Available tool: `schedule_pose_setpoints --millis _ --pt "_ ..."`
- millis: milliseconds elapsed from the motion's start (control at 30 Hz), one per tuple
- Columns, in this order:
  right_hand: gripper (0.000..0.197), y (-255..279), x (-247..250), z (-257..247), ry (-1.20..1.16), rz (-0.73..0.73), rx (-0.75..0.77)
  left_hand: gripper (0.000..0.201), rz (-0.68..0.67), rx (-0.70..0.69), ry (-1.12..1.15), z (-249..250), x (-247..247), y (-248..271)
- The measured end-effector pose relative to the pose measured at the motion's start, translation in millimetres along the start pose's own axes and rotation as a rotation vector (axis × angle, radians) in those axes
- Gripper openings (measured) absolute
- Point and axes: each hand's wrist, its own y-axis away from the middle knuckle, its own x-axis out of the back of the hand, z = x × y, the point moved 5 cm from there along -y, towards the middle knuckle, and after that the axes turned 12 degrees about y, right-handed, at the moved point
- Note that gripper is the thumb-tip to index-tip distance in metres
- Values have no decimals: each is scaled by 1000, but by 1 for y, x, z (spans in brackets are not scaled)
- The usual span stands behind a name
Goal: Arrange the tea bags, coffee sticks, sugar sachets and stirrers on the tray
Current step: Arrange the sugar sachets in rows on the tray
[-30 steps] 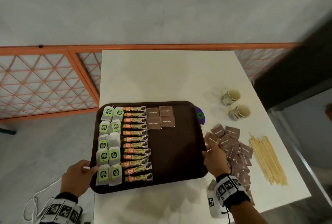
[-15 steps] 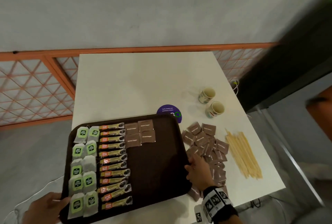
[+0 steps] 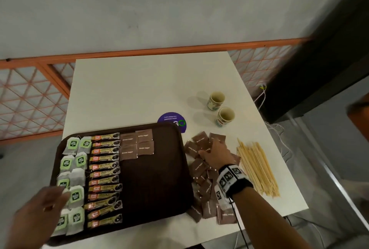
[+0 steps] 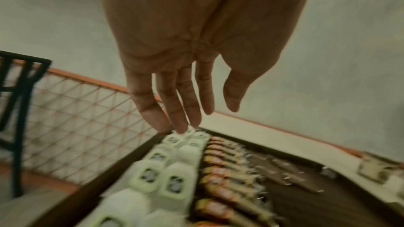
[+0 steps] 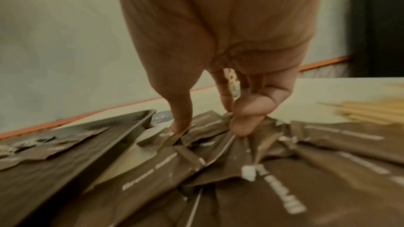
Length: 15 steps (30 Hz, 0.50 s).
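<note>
A dark brown tray (image 3: 155,185) lies on the white table (image 3: 139,89). On it are two columns of green tea bags (image 3: 73,171), a column of coffee sticks (image 3: 104,175) and a few brown sugar sachets (image 3: 137,145). Right of the tray is a loose pile of sugar sachets (image 3: 199,167), then a bundle of wooden stirrers (image 3: 257,169). My right hand (image 3: 213,153) reaches down onto the pile; its thumb and fingertips (image 5: 181,123) touch sachets (image 5: 153,170). My left hand (image 3: 40,214) hovers blurred over the tray's near-left corner with fingers (image 4: 181,110) straight, holding nothing.
Two paper cups (image 3: 216,100) (image 3: 225,116) stand behind the pile, and a purple round sticker (image 3: 172,119) shows at the tray's far edge. An orange lattice railing (image 3: 30,99) runs behind and left of the table. A black chair (image 4: 19,110) stands at the left. Cables (image 3: 261,97) hang at the right.
Both hands have let go of the tray's edges. The right hand has moved right onto the sachet pile, and the left hand has lifted above the tea bags.
</note>
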Motion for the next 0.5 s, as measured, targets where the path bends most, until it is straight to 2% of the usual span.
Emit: schedule_pose_setpoints --millis 33,67,100,200,267,400,433,500 --pt "67 -2 0 -7 20 -3 -1 11 -73 -33 16 95 -13 40" --pt "65 -4 -2 -9 24 10 -5 10 -123 -60 26 139 -25 61" --pt "60 -4 -1 -11 11 24 -9 9 -190 -95 43 161 -40 73" --pt "42 -12 5 -7 -28 40 23 9 -339 -48 54 166 -80 92" --pt "30 -21 14 -1 21 39 79 10 -361 -107 23 167 -103 96" --pt "22 -40 40 15 -57 34 87 5 -470 -234 -48 203 -154 82" --pt "24 -45 45 18 -94 34 67 6 -493 -260 -78 218 -168 76" --pt "44 -51 44 20 -104 -4 29 7 -491 -368 -142 251 -196 63"
